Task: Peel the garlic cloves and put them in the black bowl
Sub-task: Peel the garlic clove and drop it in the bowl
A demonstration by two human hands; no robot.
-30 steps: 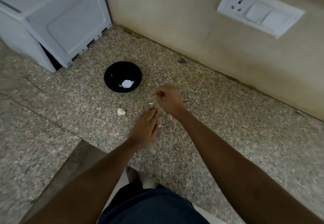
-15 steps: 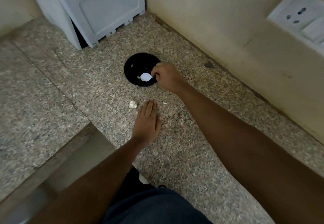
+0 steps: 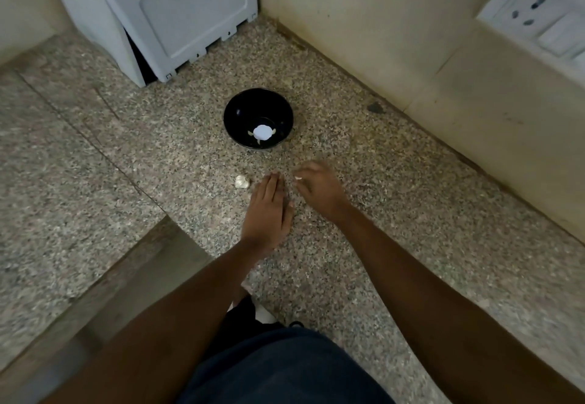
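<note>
The black bowl (image 3: 258,117) on the granite counter (image 3: 411,207) now holds small pale cloves (image 3: 273,131) around a white glare spot, and the right hand (image 3: 319,186), over the bowl half a second ago, has drawn back toward a white scrap (image 3: 298,178) at its loosely curled, blurred fingertips; whether it pinches that, I cannot tell. The left hand (image 3: 269,210) lies flat, fingers together, beside an unpeeled clove (image 3: 242,181), likely next.

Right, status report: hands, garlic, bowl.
Left hand flat on the speckled granite counter, holding nothing. Right hand blurred, grip unclear. Unpeeled white garlic clove beside left hand. Round black bowl unobstructed.
</note>
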